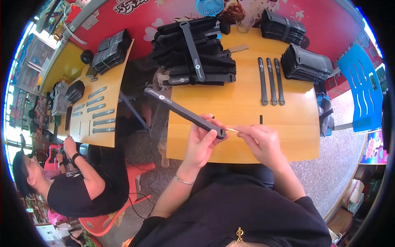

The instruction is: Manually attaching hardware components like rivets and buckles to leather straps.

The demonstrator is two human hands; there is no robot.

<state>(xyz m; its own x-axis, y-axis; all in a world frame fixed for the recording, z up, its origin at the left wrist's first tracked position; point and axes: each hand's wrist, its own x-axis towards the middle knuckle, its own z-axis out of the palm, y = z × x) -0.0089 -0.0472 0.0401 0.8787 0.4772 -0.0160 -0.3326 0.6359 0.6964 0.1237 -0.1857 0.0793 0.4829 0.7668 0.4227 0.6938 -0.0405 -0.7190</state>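
Left grip (202, 138) clamps the grey strap (183, 111); right grip (260, 138) pinches a half-hidden thin stick (232, 130).

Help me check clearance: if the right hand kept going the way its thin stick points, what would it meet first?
Probably the rounded end of the grey strap that the left hand holds; the right hand aims its stick there, nearly touching.

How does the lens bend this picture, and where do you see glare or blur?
Head view: the table edges curve toward the black rim; glare whitens the windows at far left; the left hand, right hand and the strap look sharp.
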